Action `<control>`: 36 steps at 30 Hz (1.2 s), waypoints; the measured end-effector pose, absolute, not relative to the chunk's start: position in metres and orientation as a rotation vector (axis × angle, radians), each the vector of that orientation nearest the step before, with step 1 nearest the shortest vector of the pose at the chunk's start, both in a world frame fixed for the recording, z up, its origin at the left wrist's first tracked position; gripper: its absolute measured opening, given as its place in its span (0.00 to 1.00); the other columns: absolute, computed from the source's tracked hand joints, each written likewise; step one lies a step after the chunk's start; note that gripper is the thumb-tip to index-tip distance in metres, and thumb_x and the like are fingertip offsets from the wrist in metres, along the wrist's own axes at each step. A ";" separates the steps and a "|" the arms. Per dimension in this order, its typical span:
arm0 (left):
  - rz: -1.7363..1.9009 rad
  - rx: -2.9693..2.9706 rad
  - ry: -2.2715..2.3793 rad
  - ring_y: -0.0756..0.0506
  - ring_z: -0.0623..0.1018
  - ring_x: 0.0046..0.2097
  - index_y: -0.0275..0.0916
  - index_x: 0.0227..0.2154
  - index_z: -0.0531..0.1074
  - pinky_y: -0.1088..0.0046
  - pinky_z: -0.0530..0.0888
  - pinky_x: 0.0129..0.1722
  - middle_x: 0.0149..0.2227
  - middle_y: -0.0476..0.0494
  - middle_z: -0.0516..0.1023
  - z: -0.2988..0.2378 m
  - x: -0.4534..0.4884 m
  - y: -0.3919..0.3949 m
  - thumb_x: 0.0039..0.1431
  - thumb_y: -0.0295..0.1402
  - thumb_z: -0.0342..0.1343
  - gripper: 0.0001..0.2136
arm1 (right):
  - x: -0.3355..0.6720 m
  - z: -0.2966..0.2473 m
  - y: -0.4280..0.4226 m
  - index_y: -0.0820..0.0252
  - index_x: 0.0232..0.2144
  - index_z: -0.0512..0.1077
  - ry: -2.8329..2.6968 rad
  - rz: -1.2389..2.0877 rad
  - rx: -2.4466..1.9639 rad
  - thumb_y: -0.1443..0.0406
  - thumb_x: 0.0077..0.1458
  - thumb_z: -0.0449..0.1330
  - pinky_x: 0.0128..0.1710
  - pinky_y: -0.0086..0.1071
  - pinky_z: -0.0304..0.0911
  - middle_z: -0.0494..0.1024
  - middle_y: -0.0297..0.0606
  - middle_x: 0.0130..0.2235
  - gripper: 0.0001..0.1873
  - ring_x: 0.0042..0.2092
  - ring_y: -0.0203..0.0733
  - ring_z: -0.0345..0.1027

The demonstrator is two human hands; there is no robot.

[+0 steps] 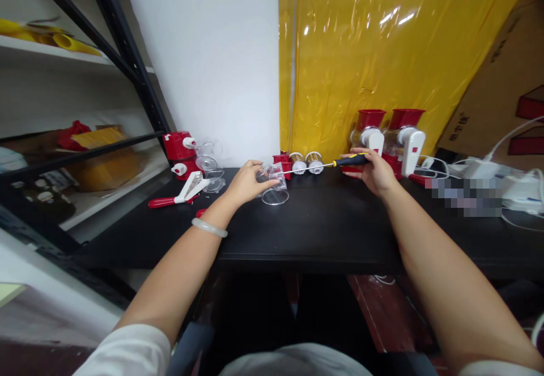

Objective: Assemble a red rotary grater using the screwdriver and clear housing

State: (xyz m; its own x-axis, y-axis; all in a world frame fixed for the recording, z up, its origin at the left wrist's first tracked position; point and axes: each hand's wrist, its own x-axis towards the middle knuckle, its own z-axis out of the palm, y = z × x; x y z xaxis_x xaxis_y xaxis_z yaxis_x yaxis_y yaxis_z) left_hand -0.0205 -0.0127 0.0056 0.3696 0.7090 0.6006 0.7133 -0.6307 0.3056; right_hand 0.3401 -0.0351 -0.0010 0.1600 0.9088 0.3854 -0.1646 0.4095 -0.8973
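Note:
With my left hand (249,183) I grip a clear plastic housing (277,179) that has a round rim, low over the black table. My right hand (374,173) is closed around a black and yellow screwdriver (351,160), held level. Its long shaft points left, and the tip reaches the clear housing; exactly what the tip touches is too small to tell. Behind the housing stand a red plastic part (282,163) and two metal grater drums (314,162) with white ends.
Red bases (178,146), clear discs (213,184) and a white crank with a red handle (162,202) lie at left. Two red and white rotary graters (410,138) stand at back right, near white chargers and cables (482,167). A shelf rack (140,76) borders the left.

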 end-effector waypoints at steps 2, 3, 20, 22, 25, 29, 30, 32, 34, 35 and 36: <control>-1.124 -2.592 -1.353 0.39 0.73 0.54 0.40 0.34 0.75 0.59 0.68 0.59 0.51 0.37 0.71 0.005 -0.020 -0.013 0.50 0.54 0.61 0.21 | 0.340 -0.002 -0.035 0.51 0.38 0.70 -1.152 0.874 -0.863 0.52 0.52 0.58 0.31 0.43 0.73 0.77 0.32 0.27 0.14 0.29 0.45 0.76; -1.121 -2.593 -1.356 0.39 0.73 0.54 0.40 0.34 0.75 0.59 0.68 0.59 0.51 0.37 0.71 0.005 -0.020 -0.013 0.50 0.54 0.61 0.21 | 0.340 -0.003 -0.034 0.52 0.37 0.71 -1.155 0.846 -0.896 0.51 0.52 0.58 0.30 0.43 0.73 0.74 0.31 0.22 0.15 0.25 0.44 0.74; -1.159 -2.609 -1.334 0.39 0.74 0.54 0.39 0.34 0.76 0.59 0.68 0.59 0.51 0.37 0.71 0.005 -0.021 -0.012 0.50 0.54 0.61 0.21 | 0.342 -0.004 -0.033 0.54 0.33 0.69 -1.210 0.758 -0.953 0.48 0.54 0.56 0.22 0.36 0.68 0.61 0.24 0.14 0.16 0.13 0.33 0.53; -1.149 -2.602 -1.343 0.38 0.73 0.54 0.39 0.34 0.76 0.59 0.68 0.59 0.52 0.37 0.71 0.005 -0.021 -0.012 0.50 0.54 0.61 0.21 | 0.343 -0.004 -0.033 0.53 0.35 0.69 -1.193 0.840 -0.918 0.49 0.54 0.55 0.25 0.37 0.70 0.70 0.29 0.20 0.16 0.18 0.37 0.65; -1.150 -2.593 -1.350 0.39 0.73 0.55 0.39 0.34 0.76 0.60 0.67 0.59 0.51 0.37 0.71 0.004 -0.021 -0.011 0.50 0.54 0.61 0.21 | 0.342 -0.002 -0.035 0.50 0.39 0.68 -1.178 0.939 -0.827 0.53 0.52 0.57 0.32 0.40 0.73 0.79 0.33 0.35 0.13 0.32 0.42 0.76; -1.152 -2.599 -1.338 0.39 0.73 0.54 0.39 0.34 0.76 0.60 0.68 0.59 0.51 0.38 0.71 0.004 -0.020 -0.012 0.50 0.54 0.61 0.21 | 0.340 -0.002 -0.035 0.52 0.39 0.69 -1.168 0.849 -0.882 0.52 0.52 0.60 0.28 0.37 0.72 0.77 0.32 0.26 0.15 0.24 0.40 0.73; -1.149 -2.602 -1.334 0.39 0.73 0.54 0.39 0.34 0.76 0.60 0.68 0.59 0.51 0.38 0.71 0.005 -0.020 -0.012 0.50 0.54 0.61 0.21 | 0.340 -0.002 -0.034 0.54 0.38 0.70 -1.175 0.802 -0.911 0.51 0.53 0.59 0.25 0.36 0.71 0.73 0.30 0.21 0.16 0.19 0.38 0.69; -1.145 -2.605 -1.328 0.39 0.73 0.54 0.39 0.34 0.76 0.60 0.68 0.59 0.51 0.38 0.71 0.005 -0.020 -0.012 0.50 0.55 0.61 0.22 | 0.340 -0.002 -0.033 0.56 0.34 0.70 -1.192 0.745 -0.949 0.48 0.55 0.57 0.22 0.34 0.69 0.66 0.27 0.14 0.19 0.13 0.35 0.59; -1.146 -2.599 -1.330 0.39 0.73 0.54 0.39 0.35 0.76 0.60 0.68 0.59 0.51 0.37 0.71 0.005 -0.020 -0.012 0.50 0.55 0.61 0.22 | 0.340 -0.002 -0.033 0.57 0.33 0.70 -1.176 0.786 -0.948 0.47 0.55 0.55 0.21 0.34 0.68 0.67 0.28 0.15 0.19 0.14 0.35 0.62; -1.150 -2.596 -1.333 0.39 0.73 0.54 0.39 0.35 0.76 0.60 0.68 0.59 0.51 0.37 0.71 0.004 -0.020 -0.012 0.50 0.55 0.61 0.23 | 0.340 -0.002 -0.033 0.56 0.34 0.70 -1.157 0.832 -0.927 0.48 0.55 0.55 0.22 0.34 0.69 0.71 0.30 0.19 0.18 0.18 0.37 0.67; -1.153 -2.595 -1.335 0.39 0.73 0.54 0.39 0.35 0.76 0.60 0.68 0.59 0.51 0.37 0.71 0.004 -0.020 -0.012 0.50 0.55 0.61 0.22 | 0.340 -0.001 -0.033 0.55 0.35 0.69 -1.140 0.878 -0.897 0.50 0.54 0.56 0.24 0.34 0.70 0.75 0.32 0.24 0.17 0.23 0.40 0.73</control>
